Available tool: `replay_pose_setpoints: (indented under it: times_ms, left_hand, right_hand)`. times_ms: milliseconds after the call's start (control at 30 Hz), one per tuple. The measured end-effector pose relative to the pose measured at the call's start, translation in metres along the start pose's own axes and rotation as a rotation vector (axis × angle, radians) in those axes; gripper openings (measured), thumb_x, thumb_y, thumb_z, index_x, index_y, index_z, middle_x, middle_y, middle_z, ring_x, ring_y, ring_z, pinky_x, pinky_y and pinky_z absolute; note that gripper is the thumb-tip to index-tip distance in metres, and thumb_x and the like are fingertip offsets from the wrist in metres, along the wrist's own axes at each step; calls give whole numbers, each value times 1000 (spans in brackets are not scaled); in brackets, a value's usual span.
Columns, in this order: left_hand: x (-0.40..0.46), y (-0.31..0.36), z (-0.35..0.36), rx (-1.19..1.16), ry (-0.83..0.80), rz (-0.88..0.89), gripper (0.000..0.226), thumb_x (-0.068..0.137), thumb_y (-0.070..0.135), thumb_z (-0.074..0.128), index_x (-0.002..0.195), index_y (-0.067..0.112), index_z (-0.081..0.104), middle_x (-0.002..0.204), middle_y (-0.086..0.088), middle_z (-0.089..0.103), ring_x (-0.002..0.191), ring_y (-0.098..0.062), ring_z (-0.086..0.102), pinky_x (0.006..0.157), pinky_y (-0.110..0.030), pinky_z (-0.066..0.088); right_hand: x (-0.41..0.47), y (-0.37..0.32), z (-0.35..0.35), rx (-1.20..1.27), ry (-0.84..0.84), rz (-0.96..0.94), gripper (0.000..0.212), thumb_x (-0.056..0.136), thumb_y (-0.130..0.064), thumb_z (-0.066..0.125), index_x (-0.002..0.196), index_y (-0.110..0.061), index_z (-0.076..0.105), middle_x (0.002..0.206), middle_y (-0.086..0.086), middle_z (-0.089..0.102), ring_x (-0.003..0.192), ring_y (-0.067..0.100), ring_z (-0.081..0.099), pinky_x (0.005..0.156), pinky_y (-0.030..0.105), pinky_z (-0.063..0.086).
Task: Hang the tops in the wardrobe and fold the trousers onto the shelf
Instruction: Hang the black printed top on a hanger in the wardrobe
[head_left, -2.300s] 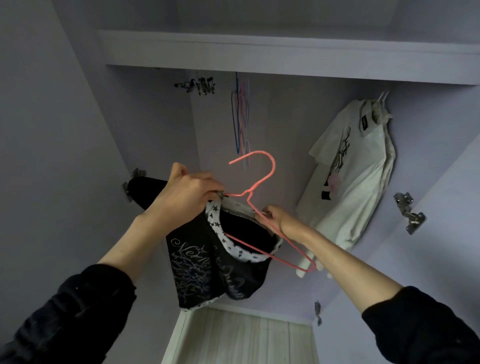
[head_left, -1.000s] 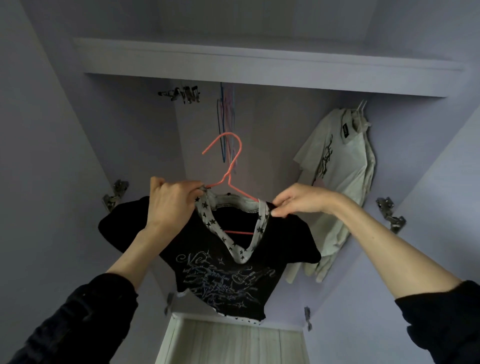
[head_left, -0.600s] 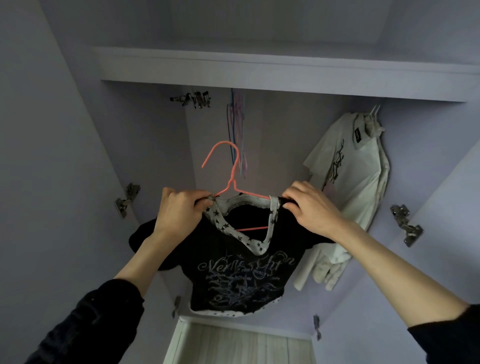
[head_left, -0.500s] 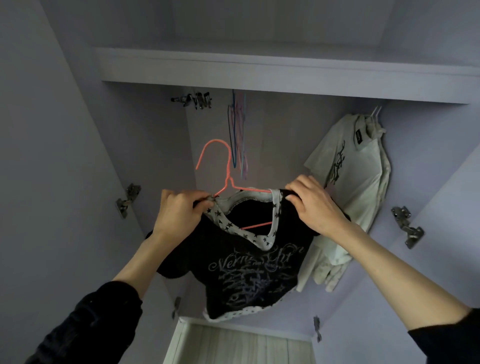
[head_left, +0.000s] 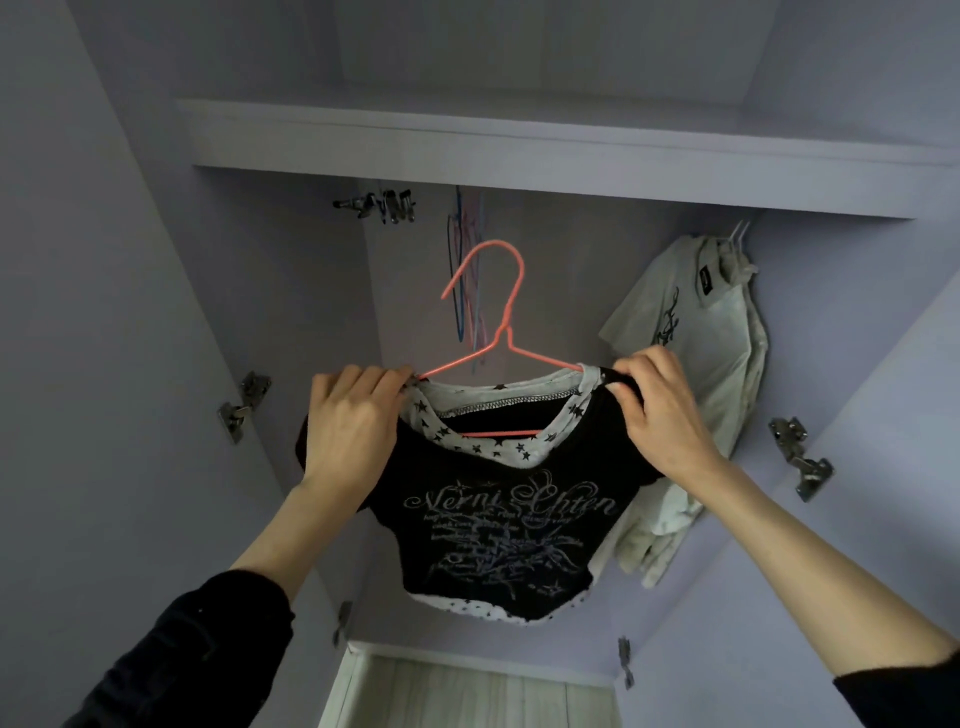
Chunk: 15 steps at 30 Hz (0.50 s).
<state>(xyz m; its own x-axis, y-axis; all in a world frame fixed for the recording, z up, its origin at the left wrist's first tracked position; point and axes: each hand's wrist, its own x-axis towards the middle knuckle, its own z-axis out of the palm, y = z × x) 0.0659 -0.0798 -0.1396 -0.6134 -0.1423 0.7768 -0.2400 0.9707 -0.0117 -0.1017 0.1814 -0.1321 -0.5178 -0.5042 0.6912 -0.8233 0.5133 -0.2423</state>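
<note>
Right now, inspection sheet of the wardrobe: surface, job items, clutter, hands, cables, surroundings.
Surface: shelf above, nothing seen on its edge.
Job's things: black top on pink hanger, hook not on any rail; white top hung at right.
Clutter: spare hangers at back.
Grips: left hand and right hand each pinch a shoulder of the black top.
Cables: nothing seen.
Surroundings: door hinges on both sides.

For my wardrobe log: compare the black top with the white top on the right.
The black top is dark with pale script and star-print trim; the white top is pale with a dark motif. The black top is held up by the left hand and right hand on a pink hanger; the white top hangs unheld. Both are on hangers.
</note>
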Motion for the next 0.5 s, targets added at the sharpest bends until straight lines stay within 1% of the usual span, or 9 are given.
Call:
replay_pose_setpoints:
  times_ms: [33,100,167,233,367,433,500]
  left_hand:
    - [3,2,-2,4,10,-8,22,88,17,49,95,10,68,74,-3,67,69,-28,60,71,-33,28]
    - [5,4,-5,-5,11,-29,12,83,7,58,89,10,68,67,-4,67,63,-27,60,71,-33,28]
    - [6,4,-5,-7,-9,-49,13,79,4,59,86,10,69,63,-4,66,59,-27,60,70,-33,27]
    - [5,2,-4,4,-27,-52,15,78,6,56,84,11,70,60,-4,65,57,-26,59,70,-33,26]
    - [3,-2,4,-23,-64,-66,15,78,6,58,83,12,70,62,-3,67,59,-26,59,69,-33,25]
    - [3,1,8,-76,-79,-89,12,78,4,64,84,12,71,69,-3,70,62,-26,61,70,-33,24]
    - [4,8,12,-118,-99,-101,14,75,1,72,84,12,72,74,-2,72,67,-26,62,70,-32,23]
  right_hand:
    - [-1,-2,-1,-25,11,-10,27,91,-24,47,98,-1,59,96,12,53,91,19,46,80,30,40]
    - [-4,-7,-3,-153,56,-61,25,90,-25,42,98,-6,56,92,10,57,86,24,51,78,35,39]
    - [-6,-10,-5,-314,76,-128,23,90,-25,42,98,-9,57,86,7,62,80,28,58,80,36,34]
    - [-9,-10,-7,-411,56,-158,25,92,-26,43,99,-11,62,82,3,64,77,27,60,84,37,31]
    - [-12,-9,-9,-438,35,-135,27,89,-31,45,89,-14,67,82,-1,63,76,23,60,83,36,29]
    - [-14,-9,-9,-422,1,-108,29,87,-31,43,87,-13,67,82,0,61,75,23,60,81,35,28]
    - [-16,-6,-12,-413,-20,-61,28,87,-30,42,87,-14,66,81,0,59,74,23,60,77,34,28]
